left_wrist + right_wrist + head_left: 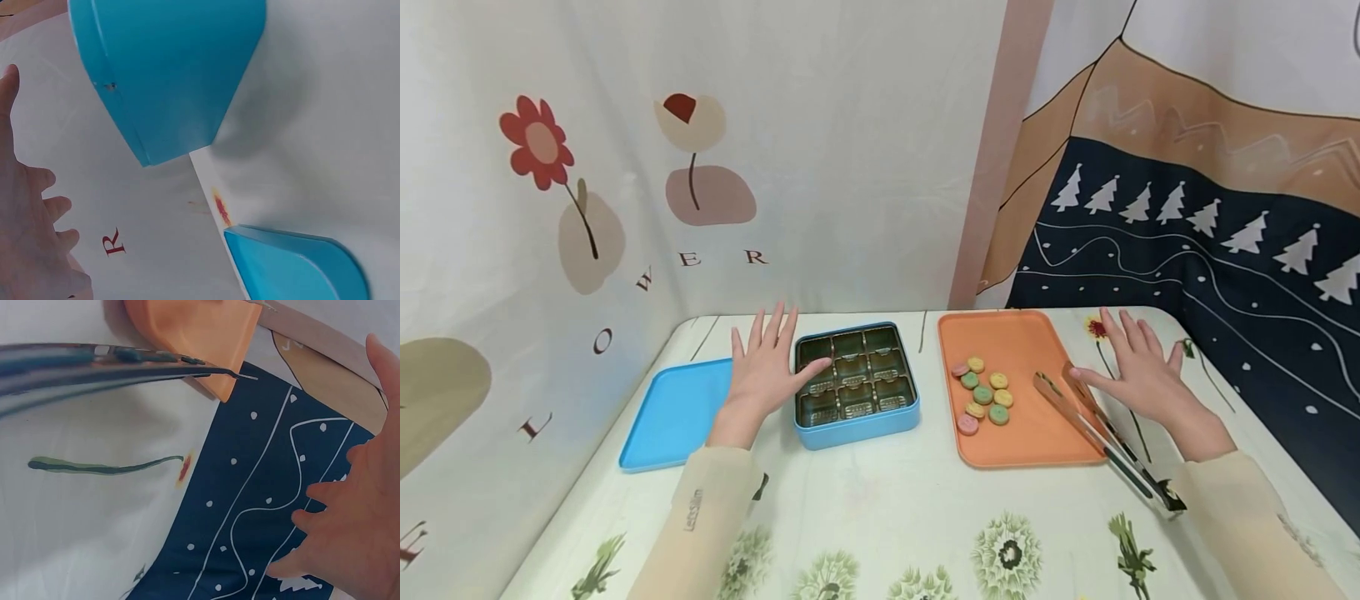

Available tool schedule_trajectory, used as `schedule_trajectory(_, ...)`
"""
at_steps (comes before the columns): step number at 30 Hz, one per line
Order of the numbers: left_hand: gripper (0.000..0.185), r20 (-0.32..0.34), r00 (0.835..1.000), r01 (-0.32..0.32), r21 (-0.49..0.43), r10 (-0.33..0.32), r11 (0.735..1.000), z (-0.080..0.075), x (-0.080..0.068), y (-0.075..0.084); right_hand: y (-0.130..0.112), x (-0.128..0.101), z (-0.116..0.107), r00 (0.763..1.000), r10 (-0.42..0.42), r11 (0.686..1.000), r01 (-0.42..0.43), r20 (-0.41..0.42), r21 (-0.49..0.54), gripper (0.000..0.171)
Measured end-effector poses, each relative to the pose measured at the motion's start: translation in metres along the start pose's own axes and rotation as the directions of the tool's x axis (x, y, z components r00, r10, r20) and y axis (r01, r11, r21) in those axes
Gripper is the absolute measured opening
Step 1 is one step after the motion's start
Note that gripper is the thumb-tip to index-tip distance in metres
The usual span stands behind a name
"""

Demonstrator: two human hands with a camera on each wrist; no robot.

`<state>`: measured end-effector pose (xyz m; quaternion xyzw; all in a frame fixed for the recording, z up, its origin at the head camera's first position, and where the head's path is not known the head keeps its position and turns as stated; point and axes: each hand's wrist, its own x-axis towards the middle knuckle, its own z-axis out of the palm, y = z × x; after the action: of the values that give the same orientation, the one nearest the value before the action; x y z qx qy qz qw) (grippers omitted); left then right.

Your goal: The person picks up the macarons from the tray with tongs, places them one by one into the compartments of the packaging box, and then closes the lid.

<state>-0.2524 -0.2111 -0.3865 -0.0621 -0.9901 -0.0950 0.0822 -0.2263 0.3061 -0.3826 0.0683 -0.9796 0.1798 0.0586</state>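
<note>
Left hand [765, 367] flat, fingers spread, thumb over blue tin [856, 385] at its 9 o'clock; right hand [1138, 371] flat, spread, thumb touching tongs [1101, 433] at tray's [1022, 333] 3 o'clock

Head view is bright and evenly lit with soft diffuse light, no glare, only faint shadows under the blue tin [856, 421] and orange tray [1011, 333]; wide-angle bend shows at the edges. Left wrist view is sharp enough, with a soft grey shadow on the table [312, 125] beside the tin. Right wrist view has the tongs [94, 369] smeared, close and out of focus.
</note>
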Motion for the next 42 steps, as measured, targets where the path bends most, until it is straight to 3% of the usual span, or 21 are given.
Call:
schedule_trajectory(9, 0.103, 0.041, 0.999, 0.015, -0.033, -0.014, 0.999, 0.007, -0.009, -0.003, 0.004, -0.007, 0.001, 0.995, 0.018, 0.999, -0.021, 0.095, 0.030, 0.111)
schedule_trajectory(18, 0.103, 0.059, 0.998, 0.022, -0.050, -0.019, 0.999, 0.012, -0.016, -0.007, 0.006, -0.017, 0.001, 0.981, -0.037, 0.980, -0.002, 0.189, 0.201, 0.112)
schedule_trajectory(22, 0.103, 0.070, 0.997, 0.022, -0.064, -0.017, 0.998, 0.014, -0.019, -0.008, 0.008, -0.021, 0.001, 0.965, -0.040, 0.970, -0.025, 0.260, 0.242, 0.110)
schedule_trajectory(33, 0.101, 0.128, 0.992, 0.032, -0.113, -0.018, 0.993, 0.019, -0.026, -0.013, 0.014, -0.030, 0.001, 0.884, -0.011, 0.979, -0.085, 0.468, 0.185, 0.103)
schedule_trajectory(42, 0.100, 0.168, 0.986, 0.026, -0.196, 0.008, 0.980, 0.023, -0.030, -0.016, 0.017, -0.036, 0.004, 0.878, -0.013, 0.975, -0.095, 0.478, 0.202, 0.099)
